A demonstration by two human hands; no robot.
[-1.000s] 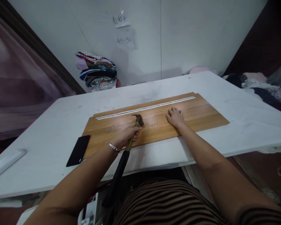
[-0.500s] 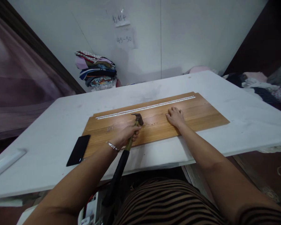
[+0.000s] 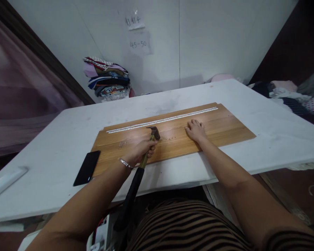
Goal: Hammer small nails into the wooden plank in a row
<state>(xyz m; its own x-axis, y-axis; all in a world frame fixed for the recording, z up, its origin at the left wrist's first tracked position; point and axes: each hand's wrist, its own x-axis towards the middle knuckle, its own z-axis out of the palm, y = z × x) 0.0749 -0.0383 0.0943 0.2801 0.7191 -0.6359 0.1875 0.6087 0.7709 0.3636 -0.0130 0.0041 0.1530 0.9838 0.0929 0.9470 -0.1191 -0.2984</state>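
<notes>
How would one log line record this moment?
left hand: gripping black-and-olive claw hammer; right hand: on brown wooden board; thin silvery nails: on board

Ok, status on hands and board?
Left hand gripping hammer. Right hand resting on wooden board. Loose nails left of hammer; phone by board's left edge.

The white table (image 3: 54, 146) carries a wooden board (image 3: 176, 129), phone (image 3: 87, 168), perhaps a roll (image 3: 7, 183).

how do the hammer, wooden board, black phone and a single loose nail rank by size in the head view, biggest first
1. Wooden board
2. Hammer, though its grip end is nearer the camera, which enlarges it
3. Black phone
4. Single loose nail, just a thin sliver
</notes>
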